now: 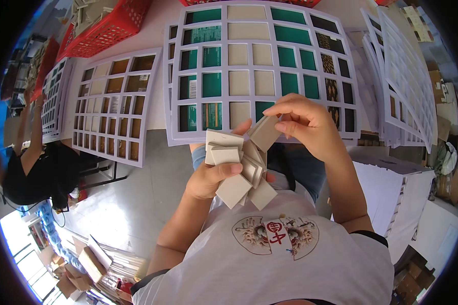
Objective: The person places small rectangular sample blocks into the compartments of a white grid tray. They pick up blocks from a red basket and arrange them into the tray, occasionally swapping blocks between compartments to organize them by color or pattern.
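My left hand (208,180) is closed around a loose, fanned bundle of small beige cardboard pieces (233,191), held in front of my shirt. The pieces overlap at different angles, and the thumb presses on them from above. My right hand (306,124) pinches one rectangular cardboard piece (265,134) between thumb and fingers at the bundle's upper right. That piece is tilted and its lower end meets the bundle. Just beyond both hands lies a white grid frame (225,61) with many cells. Beige board fills its middle columns, while green and dark printed board shows in others.
A smaller white grid frame (146,96) lies to the left, overhanging the table edge. Red plastic baskets (99,38) stand at the back left. More grid frames (399,76) are stacked at the right. Another person (43,165) works at far left. A white box (374,188) stands at right.
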`<state>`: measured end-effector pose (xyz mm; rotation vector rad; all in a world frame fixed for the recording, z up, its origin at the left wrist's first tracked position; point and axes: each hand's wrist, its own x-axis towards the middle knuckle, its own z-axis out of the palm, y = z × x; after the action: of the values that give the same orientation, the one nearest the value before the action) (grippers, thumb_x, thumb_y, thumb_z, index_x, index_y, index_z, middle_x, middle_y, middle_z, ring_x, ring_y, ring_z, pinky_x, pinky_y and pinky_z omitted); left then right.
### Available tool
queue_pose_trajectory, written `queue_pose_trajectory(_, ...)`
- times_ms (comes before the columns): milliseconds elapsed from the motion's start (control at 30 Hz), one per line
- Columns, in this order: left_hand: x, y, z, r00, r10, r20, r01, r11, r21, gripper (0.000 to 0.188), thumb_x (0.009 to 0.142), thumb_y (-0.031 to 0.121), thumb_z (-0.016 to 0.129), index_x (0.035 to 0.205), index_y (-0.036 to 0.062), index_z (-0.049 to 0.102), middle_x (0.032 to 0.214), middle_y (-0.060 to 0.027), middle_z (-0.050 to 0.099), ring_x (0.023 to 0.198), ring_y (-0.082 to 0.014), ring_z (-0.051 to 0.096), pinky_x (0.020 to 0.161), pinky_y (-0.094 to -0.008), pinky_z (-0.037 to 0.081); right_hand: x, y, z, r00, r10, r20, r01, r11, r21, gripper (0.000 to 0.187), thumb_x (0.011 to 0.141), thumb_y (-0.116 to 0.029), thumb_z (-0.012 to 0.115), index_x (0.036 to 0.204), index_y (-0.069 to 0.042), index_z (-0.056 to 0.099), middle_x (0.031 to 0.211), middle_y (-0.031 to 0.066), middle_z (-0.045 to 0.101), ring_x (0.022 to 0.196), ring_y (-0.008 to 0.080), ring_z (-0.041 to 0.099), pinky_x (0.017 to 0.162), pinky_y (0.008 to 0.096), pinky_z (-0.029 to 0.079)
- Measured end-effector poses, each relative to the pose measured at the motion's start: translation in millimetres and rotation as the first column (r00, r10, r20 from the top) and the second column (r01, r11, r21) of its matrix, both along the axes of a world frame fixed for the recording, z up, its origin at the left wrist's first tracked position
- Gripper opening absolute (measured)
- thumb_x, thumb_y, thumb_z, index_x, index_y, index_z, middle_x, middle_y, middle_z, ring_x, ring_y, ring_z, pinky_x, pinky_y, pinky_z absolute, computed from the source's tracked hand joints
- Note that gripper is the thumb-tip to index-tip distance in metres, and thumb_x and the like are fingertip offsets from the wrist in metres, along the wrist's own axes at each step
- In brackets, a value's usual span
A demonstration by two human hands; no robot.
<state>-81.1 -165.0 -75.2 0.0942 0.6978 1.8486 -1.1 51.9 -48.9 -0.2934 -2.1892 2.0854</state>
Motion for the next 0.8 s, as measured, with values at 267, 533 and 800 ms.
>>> queue_pose_trajectory(267,-5.9,-3.3,-4.1,0.997,-0.051,-0.06,0.049,0.998,-0.034,0.077,0.076,0.014,0.066,0.147,0.0092,0.038,0.135,-0.0292,0.048,0.107,-0.0415,0.062,0.085,-0.0593,0.056,-8.6,14.8,-1.0,0.99,-0.142,0.027,0.14,0.987,0.074,0.02,0.088,0.005,0.057,0.104,-0.003,0.065,0.089,0.0033,0.065,0.068,0.0094,0.056,0.062,0.0229,0.045)
queue_pose_trajectory(533,-14.3,-28.4,-16.1,0.994,0.029,-0.108,-0.034,0.999,-0.043,0.069,0.079,0.011,0.066,0.143,0.0041,0.041,0.131,-0.0234,0.052,0.099,-0.0437,0.065,0.088,-0.0548,0.056,-41.6,23.9,-5.5,0.976,0.19,-0.11,0.002,0.494,0.87,0.028,0.081,0.009,0.054,0.101,-0.005,0.067,0.093,0.012,0.064,0.086,0.0308,0.063,0.074,0.0388,0.05)
queue_pose_trajectory(800,-8.2,-23.7,-23.8,0.991,0.056,-0.121,-0.061,0.997,-0.045,0.07,0.077,0.016,0.069,0.141,0.0025,0.043,0.132,-0.0211,0.052,0.105,-0.0396,0.063,0.09,-0.0539,0.054,-55.8,20.5,-2.6,0.962,0.265,0.064,-0.201,0.53,0.824,0.02,0.078,0.011,0.052,0.091,-0.003,0.059,0.088,0.0095,0.064,0.087,0.0315,0.062,0.074,0.0407,0.048)
